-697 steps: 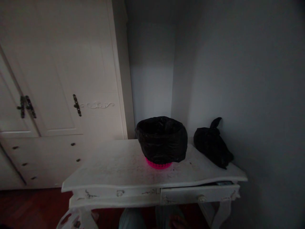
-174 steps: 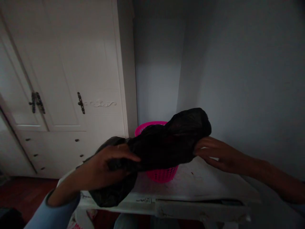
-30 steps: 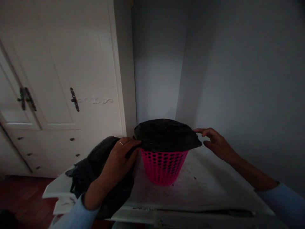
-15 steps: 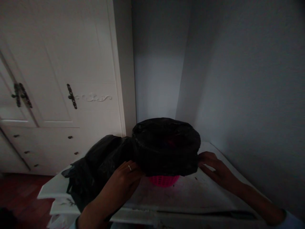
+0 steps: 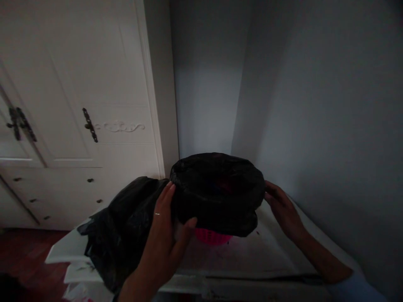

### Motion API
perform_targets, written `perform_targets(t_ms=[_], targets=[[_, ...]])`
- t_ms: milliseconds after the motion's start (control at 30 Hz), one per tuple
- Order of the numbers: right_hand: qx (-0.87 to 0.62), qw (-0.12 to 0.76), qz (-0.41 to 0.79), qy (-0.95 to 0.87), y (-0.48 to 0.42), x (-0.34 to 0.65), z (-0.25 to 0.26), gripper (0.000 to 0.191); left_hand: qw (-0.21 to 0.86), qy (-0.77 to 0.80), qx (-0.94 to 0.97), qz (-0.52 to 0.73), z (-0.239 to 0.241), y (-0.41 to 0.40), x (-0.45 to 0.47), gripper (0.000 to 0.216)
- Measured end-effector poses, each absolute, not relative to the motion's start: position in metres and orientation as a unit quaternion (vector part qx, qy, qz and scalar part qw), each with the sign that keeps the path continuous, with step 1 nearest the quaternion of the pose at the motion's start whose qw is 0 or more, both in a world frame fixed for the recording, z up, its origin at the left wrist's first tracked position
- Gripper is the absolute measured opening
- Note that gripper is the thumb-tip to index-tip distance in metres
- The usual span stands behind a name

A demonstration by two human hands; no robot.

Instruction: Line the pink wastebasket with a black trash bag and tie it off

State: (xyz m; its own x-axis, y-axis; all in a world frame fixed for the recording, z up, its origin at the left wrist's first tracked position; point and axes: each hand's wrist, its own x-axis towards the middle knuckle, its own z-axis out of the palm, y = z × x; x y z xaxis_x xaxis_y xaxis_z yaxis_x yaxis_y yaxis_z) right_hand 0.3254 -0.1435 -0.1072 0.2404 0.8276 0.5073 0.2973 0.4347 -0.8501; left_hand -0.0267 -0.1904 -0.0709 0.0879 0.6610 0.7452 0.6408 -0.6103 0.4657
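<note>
Black bin liner (image 5: 217,193) | left hand (image 5: 166,239) touching at 9 o'clock, fingers (image 5: 164,200) flat open | right hand (image 5: 283,207) at 3, grip unclear

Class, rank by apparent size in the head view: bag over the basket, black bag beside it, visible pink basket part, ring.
1. Bag over the basket and black bag beside it: alike, second partly hidden.
2. Pink basket part.
3. Ring.

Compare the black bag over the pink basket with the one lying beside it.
The basket bag is stretched over the pink basket; the loose bag lies crumpled on the table. Left hand and right hand touch the basket bag; neither grips the loose bag. Both are black plastic.
</note>
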Motion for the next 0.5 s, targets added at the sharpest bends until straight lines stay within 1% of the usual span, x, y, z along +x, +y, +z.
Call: perform_targets(t_ms=[33, 100, 167, 233, 300, 400, 500], targets=[[-0.481, 0.624, 0.249, -0.563, -0.143, 0.314, -0.115, 0.057, 0.056, 0.452, 0.732, 0.507, -0.08, -0.19, -0.016, 0.076], [-0.47, 0.62, 0.309, -0.547, -0.144, 0.291, -0.134, 0.063, 0.131, 0.467, 0.719, 0.498, -0.101, -0.188, 0.003, 0.08], [-0.473, 0.62, 0.341, -0.524, -0.149, 0.272, -0.158, 0.066, 0.164, 0.471, 0.714, 0.492, -0.123, -0.184, 0.016, 0.089], [-0.478, 0.635, 0.347, -0.497, -0.157, 0.259, -0.181, 0.068, 0.151, 0.471, 0.713, 0.497, -0.141, -0.178, 0.022, 0.102], [-0.458, 0.654, 0.355, -0.487, -0.168, 0.25, -0.201, 0.069, 0.125, 0.464, 0.714, 0.51, -0.152, -0.171, 0.022, 0.109], [-0.41, 0.67, 0.372, -0.494, -0.182, 0.244, -0.219, 0.071, 0.133, 0.448, 0.714, 0.521, -0.159, -0.162, 0.017, 0.112], [-0.401, 0.686, 0.362, -0.488, -0.191, 0.242, -0.224, 0.067, 0.163, 0.447, 0.711, 0.518, -0.16, -0.16, 0.015, 0.113]])
